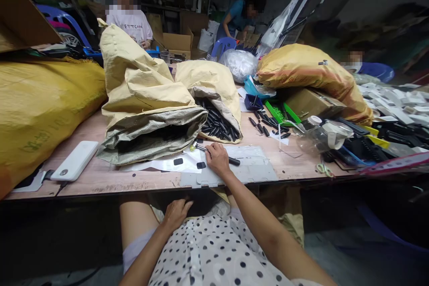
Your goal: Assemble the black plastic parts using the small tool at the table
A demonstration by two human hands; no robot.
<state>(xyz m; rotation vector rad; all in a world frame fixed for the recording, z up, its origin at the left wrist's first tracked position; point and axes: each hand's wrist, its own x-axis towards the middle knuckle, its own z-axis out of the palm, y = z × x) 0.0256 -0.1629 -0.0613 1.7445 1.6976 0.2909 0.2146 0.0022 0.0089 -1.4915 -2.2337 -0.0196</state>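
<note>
My right hand rests on the wooden table, its fingers closed on a slim pen-like tool with a black end sticking out at the right. It lies on a clear plastic sheet. My left hand is below the table edge on my lap, fingers curled loosely on the dark cloth there; whether it holds anything is hidden. Just beyond my right hand, an open yellow paper sack spills several black pen barrels.
A big yellow sack lies at left, another at back right. A white power bank sits near the front edge. Green trays, loose black parts, tape and scissors clutter the right. Two people work behind.
</note>
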